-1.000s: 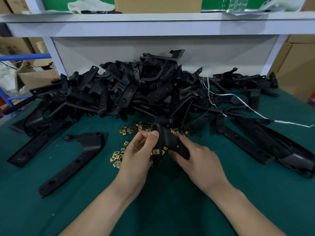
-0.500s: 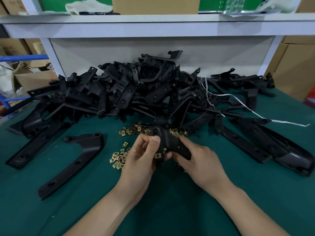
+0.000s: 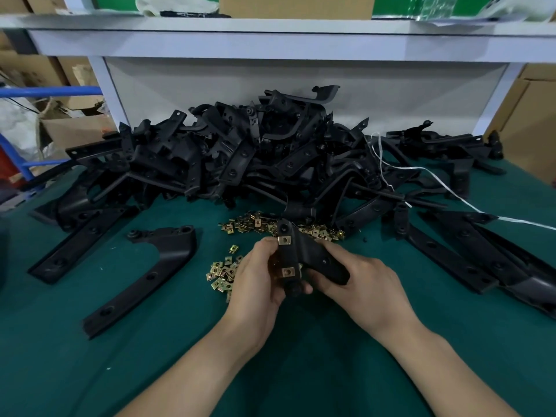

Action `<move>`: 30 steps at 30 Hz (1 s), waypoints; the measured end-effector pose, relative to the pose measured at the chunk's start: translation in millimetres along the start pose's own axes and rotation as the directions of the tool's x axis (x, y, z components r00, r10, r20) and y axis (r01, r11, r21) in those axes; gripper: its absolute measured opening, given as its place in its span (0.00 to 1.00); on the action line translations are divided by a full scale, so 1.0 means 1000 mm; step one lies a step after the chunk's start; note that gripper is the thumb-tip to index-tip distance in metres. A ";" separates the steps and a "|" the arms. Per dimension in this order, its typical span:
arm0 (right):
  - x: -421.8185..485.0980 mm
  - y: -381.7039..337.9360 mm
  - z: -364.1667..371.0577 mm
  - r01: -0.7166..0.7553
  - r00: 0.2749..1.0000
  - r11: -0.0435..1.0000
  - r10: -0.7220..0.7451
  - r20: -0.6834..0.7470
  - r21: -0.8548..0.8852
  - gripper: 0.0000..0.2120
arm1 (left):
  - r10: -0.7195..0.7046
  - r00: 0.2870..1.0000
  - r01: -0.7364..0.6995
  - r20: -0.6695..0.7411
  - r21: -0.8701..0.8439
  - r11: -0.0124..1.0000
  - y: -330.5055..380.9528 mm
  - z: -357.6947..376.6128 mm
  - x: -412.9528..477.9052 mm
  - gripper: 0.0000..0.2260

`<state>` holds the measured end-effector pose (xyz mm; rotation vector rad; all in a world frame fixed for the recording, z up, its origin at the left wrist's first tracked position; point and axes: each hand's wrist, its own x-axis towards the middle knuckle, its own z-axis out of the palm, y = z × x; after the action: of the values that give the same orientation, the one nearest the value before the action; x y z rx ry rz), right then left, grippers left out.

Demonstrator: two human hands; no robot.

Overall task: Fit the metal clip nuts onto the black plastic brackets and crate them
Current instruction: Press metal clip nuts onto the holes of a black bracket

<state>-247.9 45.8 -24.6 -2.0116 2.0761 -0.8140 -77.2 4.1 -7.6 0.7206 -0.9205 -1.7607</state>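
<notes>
Fingers (image 3: 266, 246) of the left hand (image 3: 255, 278) and right hand (image 3: 364, 284) clamp a black bracket (image 3: 316, 260) just above the table (image 3: 301, 356), two clip nuts (image 3: 284, 240) seated on it, where pushing each nut fully home, hole over hole, looks key.

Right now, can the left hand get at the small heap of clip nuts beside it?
Probably yes: the clip nuts lie uncovered on the mat right beside the left hand. That hand grips the bracket, though, so it must let go first.
</notes>
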 end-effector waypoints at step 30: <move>-0.001 -0.006 -0.003 0.005 0.999 0.992 -0.001 0.032 -0.129 0.25 | 0.027 0.999 -0.016 -0.042 0.237 0.971 -0.009 -0.009 0.011 0.20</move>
<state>-243.7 47.7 -19.7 -2.0775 2.1607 -0.6590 -77.6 -6.1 -20.6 0.8959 -1.1162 -1.6248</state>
